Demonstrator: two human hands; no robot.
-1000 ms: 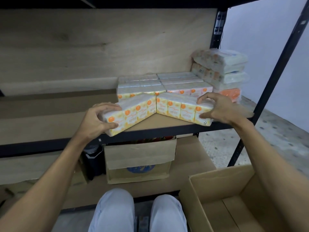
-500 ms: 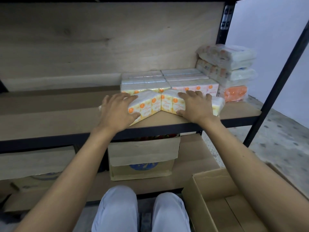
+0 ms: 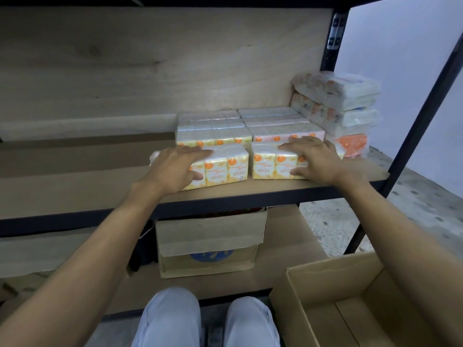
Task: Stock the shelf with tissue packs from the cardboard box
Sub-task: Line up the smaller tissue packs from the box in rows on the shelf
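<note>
Left hand (image 3: 175,169) flat with fingers spread on the left front tissue pack (image 3: 220,169), right hand (image 3: 315,161) flat and spread on the right front tissue pack (image 3: 273,164), both packs near the wooden shelf (image 3: 87,194) front edge, more packs behind, open cardboard box (image 3: 323,279) at lower right

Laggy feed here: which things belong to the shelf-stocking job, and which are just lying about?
Job: left hand, right hand, left tissue pack, right tissue pack, shelf, open cardboard box.
Lying about: taped box below, wrapped bundles at right.
</note>
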